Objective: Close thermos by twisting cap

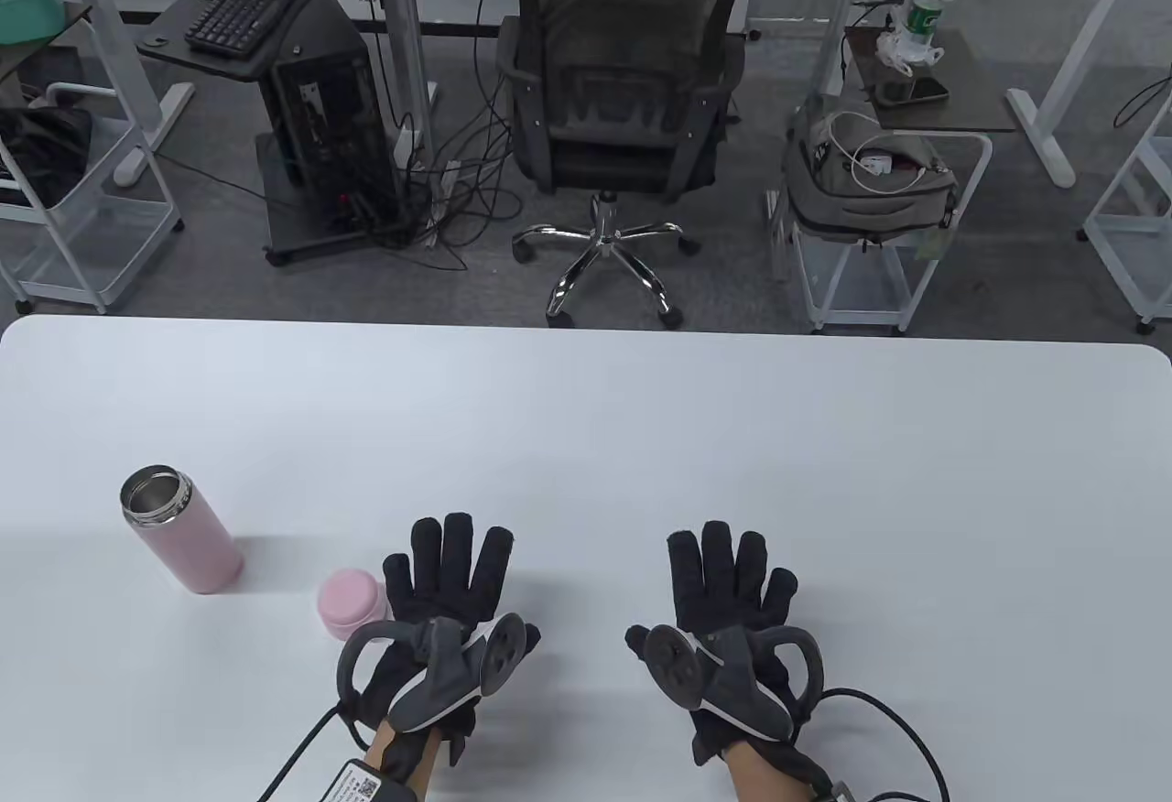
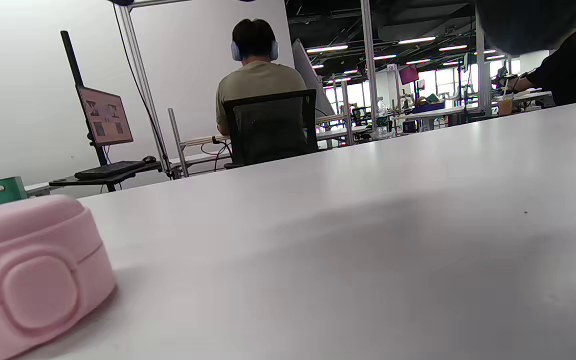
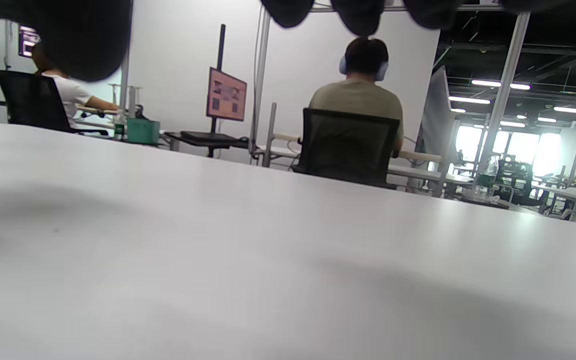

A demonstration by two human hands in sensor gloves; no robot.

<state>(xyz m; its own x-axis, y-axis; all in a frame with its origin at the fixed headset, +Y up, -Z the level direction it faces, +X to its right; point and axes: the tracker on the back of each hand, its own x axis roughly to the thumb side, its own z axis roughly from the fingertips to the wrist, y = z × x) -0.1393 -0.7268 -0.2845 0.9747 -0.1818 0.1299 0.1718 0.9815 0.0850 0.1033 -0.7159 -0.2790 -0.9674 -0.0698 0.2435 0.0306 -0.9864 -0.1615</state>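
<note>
A pink thermos (image 1: 183,532) stands upright at the table's left, its steel mouth open. Its pink cap (image 1: 348,602) sits on the table to the thermos's right, just left of my left hand; the cap also fills the lower left of the left wrist view (image 2: 33,275). My left hand (image 1: 449,578) lies flat and open on the table, fingers spread, holding nothing. My right hand (image 1: 728,578) lies flat and open further right, also empty. In the right wrist view only fingertips (image 3: 288,12) show along the top edge.
The white table (image 1: 732,436) spreads wide beyond both hands. Past its far edge stand an office chair (image 1: 623,106) with a seated person, a computer stand (image 1: 275,88) and carts.
</note>
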